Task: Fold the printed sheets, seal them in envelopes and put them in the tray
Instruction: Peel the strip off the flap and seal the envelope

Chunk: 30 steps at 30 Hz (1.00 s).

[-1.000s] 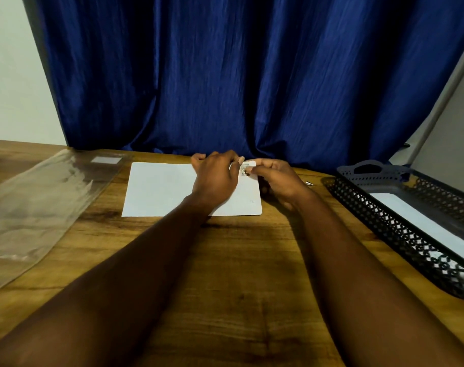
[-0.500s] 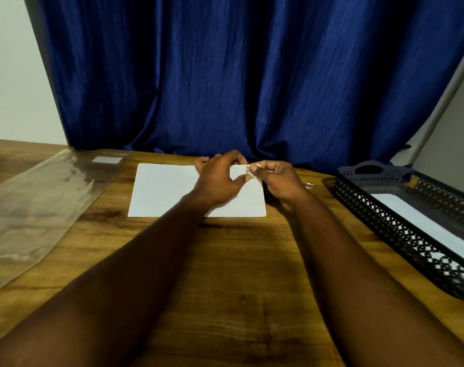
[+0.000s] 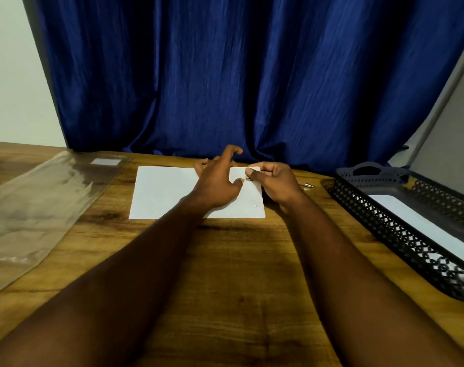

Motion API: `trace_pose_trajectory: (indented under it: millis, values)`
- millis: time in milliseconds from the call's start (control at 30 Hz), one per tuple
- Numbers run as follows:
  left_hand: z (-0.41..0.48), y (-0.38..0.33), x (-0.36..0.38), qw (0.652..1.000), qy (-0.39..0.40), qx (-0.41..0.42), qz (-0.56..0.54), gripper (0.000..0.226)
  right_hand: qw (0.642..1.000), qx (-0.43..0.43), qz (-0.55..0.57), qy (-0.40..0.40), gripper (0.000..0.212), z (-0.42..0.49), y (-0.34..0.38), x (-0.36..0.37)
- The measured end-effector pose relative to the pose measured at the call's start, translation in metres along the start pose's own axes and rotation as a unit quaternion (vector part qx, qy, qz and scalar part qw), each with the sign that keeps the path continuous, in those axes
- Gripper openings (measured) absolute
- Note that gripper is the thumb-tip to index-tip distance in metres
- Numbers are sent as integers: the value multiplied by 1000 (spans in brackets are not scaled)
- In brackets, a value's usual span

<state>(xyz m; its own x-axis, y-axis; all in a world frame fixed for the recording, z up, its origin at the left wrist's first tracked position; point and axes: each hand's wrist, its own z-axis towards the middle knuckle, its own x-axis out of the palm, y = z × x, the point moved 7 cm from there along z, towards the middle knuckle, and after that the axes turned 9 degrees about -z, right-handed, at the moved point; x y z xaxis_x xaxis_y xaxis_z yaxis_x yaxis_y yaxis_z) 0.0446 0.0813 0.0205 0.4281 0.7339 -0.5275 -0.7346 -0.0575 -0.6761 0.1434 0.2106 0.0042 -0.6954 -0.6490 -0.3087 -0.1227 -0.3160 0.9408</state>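
Right hand (image 3: 276, 185) pinching blurred scrap (image 3: 253, 170), paper (image 3: 167, 192) part-hidden

Tray (image 3: 384, 219) partly beyond right edge.

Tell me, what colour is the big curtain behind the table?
Deep blue; the curtain shows best in the head view.

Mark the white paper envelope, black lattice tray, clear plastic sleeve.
white paper envelope (image 3: 162, 192): head view, bare left half.
black lattice tray (image 3: 384, 221): head view, near side wall.
clear plastic sleeve (image 3: 35, 207): head view, middle.
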Motion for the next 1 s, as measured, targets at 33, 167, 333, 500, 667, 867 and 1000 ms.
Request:
trace_pose_trajectory:
  millis: [33,167,333,500,667,867,1000]
  values:
    - [0,-3,0,1000,-4,14,11,65,1000,2,2,-10,13,2,-2,0]
    - [0,-9,-8,993,-67,58,82,66,996,14,28,-86,5,9,-7,-14]
    - [-3,-3,-17,981,-155,16,119,56,976,63,134,-162,5,11,-15,-29]
    - [-9,28,-31,955,-243,-153,72,63,960,88,217,-156,10,14,-20,-28]
    - [-12,56,-25,898,-246,-314,-184,89,939,89,302,-137,16,16,-18,-22]
    - [-12,75,-20,808,-296,-346,-373,74,969,122,197,-82,30,8,-18,-17]
    - [-11,75,-24,804,-310,-315,-397,77,986,135,90,-49,36,7,-23,-13]
